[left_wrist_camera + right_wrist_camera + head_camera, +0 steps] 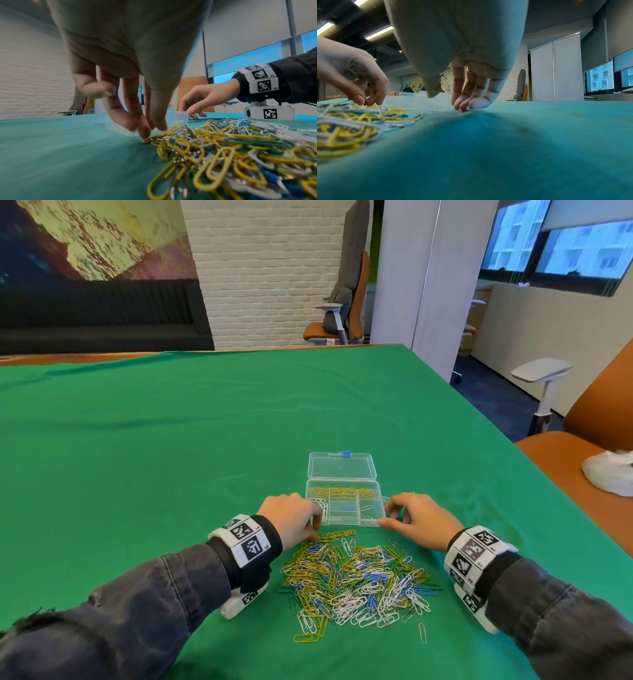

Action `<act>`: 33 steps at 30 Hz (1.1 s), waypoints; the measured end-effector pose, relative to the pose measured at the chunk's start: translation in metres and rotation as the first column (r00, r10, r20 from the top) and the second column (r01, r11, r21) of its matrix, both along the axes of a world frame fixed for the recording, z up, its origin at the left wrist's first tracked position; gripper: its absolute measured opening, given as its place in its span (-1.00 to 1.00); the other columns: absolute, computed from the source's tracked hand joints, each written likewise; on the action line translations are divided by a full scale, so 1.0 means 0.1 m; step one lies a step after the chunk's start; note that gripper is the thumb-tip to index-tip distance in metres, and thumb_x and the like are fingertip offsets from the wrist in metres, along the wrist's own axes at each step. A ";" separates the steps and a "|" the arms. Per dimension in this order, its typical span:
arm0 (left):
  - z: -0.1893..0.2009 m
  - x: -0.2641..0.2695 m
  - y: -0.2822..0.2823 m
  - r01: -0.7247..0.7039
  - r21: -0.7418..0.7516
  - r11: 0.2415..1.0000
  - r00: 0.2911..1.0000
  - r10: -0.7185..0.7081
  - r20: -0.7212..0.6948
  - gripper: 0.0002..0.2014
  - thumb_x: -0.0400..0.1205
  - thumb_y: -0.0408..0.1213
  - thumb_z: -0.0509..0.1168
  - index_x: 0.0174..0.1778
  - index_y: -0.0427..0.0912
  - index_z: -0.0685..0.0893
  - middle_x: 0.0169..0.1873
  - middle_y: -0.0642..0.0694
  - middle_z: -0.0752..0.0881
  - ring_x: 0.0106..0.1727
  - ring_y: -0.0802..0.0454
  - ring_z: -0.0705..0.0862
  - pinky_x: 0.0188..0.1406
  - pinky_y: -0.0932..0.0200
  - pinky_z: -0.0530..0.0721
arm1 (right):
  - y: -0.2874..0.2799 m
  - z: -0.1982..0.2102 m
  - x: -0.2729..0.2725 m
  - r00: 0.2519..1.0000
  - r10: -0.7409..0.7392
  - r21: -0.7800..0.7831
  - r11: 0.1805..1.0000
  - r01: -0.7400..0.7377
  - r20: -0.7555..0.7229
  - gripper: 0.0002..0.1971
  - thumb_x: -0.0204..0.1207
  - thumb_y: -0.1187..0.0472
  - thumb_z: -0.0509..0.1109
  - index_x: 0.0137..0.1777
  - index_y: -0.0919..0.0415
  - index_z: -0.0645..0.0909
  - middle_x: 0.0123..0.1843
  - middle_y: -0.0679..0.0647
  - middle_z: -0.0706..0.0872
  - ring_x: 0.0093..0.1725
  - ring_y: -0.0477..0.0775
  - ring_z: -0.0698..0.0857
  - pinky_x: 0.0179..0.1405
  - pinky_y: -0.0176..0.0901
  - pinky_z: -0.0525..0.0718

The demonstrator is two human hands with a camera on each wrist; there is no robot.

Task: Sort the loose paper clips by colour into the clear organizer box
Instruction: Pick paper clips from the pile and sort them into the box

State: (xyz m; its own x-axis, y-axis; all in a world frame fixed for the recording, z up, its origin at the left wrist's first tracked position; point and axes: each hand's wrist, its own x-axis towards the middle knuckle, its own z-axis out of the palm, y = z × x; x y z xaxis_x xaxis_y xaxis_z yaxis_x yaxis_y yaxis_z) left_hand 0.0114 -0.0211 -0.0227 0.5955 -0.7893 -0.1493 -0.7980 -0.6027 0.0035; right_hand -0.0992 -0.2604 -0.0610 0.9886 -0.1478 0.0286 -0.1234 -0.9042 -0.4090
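1. Office room, white brick wall, orange chairs; table (171, 440) covered in green cloth.
2. Clear organizer box (343, 509) sits mid-table, lid (342, 467) flipped open away from the person, just beyond the pile of loose paper clips (356, 580).
3. Box contents so far: yellow clips (342, 492) fill the far compartment, white clips (321, 506) in the left one, a couple of blue in the middle, a few silver at right. The green ones' slot can't be made out.
4. Pile is still large: yellow, white, blue, green and silver all mixed. Judging by that, the task is early, most of the sorting is left.
5. Left hand (293, 520) is at the pile's far-left edge by the box's near-left corner; left wrist view shows its fingers (145, 132) curled down, tips pinched on a yellow clip (155, 137) at the pile edge, touching the cloth.
6. Right hand (419, 520) is at the box's near-right corner; fingers bent with tips on the cloth, thumb against the box wall. Can't tell whether it holds a clip; nothing visible between the tips in the right wrist view.
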 end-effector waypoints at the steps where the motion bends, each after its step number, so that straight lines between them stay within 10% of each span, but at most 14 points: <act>1: 0.00 -0.01 -0.01 0.003 0.012 1.000 1.000 -0.003 0.020 -0.77 0.62 0.06 0.33 0.11 0.06 0.67 0.02 0.07 0.76 0.01 0.04 0.72 -0.08 0.15 0.64 | 0.00 0.00 0.01 1.000 0.001 -0.002 1.000 -0.001 -0.001 -0.69 0.53 -0.16 0.37 0.02 0.07 0.63 -0.11 -0.13 0.65 -0.28 -0.24 0.55 -0.19 -0.29 0.59; 12: -0.08 -0.13 -0.18 0.016 0.085 0.996 0.997 -0.022 0.072 -0.72 0.66 0.03 0.30 0.10 -0.10 0.63 0.03 -0.08 0.73 0.03 -0.12 0.72 -0.07 0.05 0.62 | -0.03 -0.05 0.03 1.000 0.006 -0.011 1.000 -0.006 0.025 -0.79 0.58 -0.04 0.37 -0.02 0.10 0.65 -0.11 -0.09 0.67 -0.24 -0.24 0.54 -0.15 -0.32 0.55; 27: 0.05 0.07 -0.04 -0.027 -0.213 0.977 0.978 -0.018 -0.207 -0.91 0.64 -0.11 0.36 -0.10 0.08 0.55 -0.07 0.13 0.75 -0.17 0.15 0.63 -0.22 0.23 0.51 | -0.06 -0.09 0.04 0.999 0.030 0.018 0.999 -0.030 0.032 -0.86 0.58 0.03 0.39 -0.03 0.08 0.65 -0.13 -0.10 0.69 -0.20 -0.15 0.63 -0.12 -0.32 0.61; 33: 0.19 0.46 -0.20 -0.178 -0.323 0.930 0.919 0.039 -0.393 -0.86 0.57 -0.20 0.45 -0.14 0.07 0.60 -0.21 0.16 0.74 -0.17 0.22 0.69 0.05 0.06 0.69 | -0.06 -0.09 0.04 0.999 0.023 0.025 0.999 -0.024 0.035 -0.87 0.58 0.05 0.39 -0.01 0.08 0.66 -0.13 -0.10 0.69 -0.19 -0.16 0.63 -0.15 -0.38 0.58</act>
